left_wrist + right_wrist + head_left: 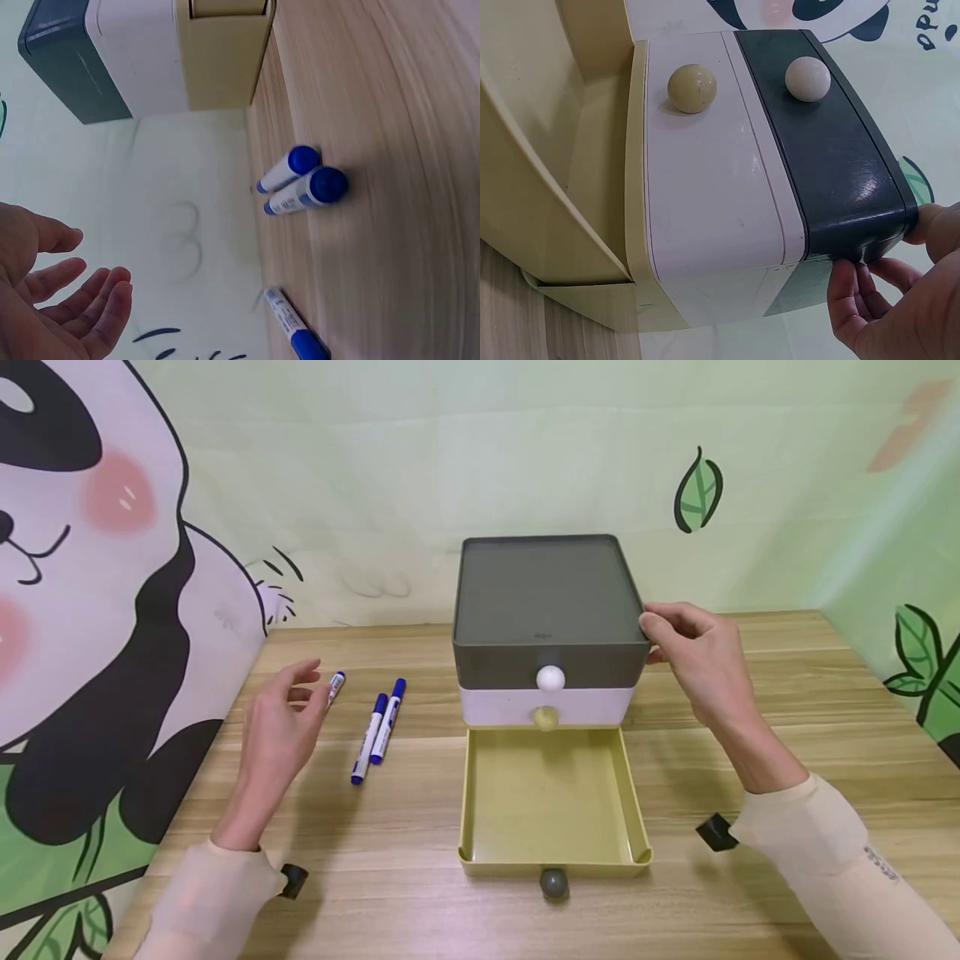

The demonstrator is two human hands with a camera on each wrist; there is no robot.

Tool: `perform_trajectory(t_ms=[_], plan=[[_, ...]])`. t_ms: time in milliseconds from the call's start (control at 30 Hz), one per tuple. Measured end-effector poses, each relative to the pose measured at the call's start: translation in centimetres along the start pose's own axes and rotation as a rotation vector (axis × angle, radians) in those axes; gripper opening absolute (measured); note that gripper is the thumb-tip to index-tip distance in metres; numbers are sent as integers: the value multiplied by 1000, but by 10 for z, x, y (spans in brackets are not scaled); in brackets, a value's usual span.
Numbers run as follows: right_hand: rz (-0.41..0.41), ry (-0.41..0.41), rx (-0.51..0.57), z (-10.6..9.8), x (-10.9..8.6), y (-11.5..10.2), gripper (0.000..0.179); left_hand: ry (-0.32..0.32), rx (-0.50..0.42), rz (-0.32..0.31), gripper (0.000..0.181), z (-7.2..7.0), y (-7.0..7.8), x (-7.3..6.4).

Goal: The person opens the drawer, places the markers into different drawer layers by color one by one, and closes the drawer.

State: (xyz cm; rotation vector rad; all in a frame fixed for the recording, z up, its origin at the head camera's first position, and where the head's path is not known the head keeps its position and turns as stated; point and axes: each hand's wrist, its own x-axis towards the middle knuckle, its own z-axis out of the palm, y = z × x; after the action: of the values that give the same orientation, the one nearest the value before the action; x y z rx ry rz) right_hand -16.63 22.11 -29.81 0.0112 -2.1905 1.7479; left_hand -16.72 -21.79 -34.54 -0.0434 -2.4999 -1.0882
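The table (397, 885) bears a cabinet (547, 618), yellow drawer (551, 802) extended, left hand (281, 722) relaxed, right hand (701, 660) gripping the cabinet's edge.

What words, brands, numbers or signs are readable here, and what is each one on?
None is clear enough to quote.
Blue-capped markers: label print, too small and blurred.
Grey drawer-unit top: tiny mark near its front edge, unreadable.
Right sleeve: small dark print, unreadable.
Panda backdrop: lettering turned and cut off, not surely readable; faint curves resemble a 3 from the left wrist, but may be no number.
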Motion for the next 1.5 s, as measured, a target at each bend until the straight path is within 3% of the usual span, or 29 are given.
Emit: perform_trajectory(t_ms=[1133,1500], plan=[[-7,-10,-40,-1,0,1,37,-198,236,-157,44,12,-58,33],[-10,-8,-31,-1,0,1,37,-289,313,-253,44,19,-70,42]])
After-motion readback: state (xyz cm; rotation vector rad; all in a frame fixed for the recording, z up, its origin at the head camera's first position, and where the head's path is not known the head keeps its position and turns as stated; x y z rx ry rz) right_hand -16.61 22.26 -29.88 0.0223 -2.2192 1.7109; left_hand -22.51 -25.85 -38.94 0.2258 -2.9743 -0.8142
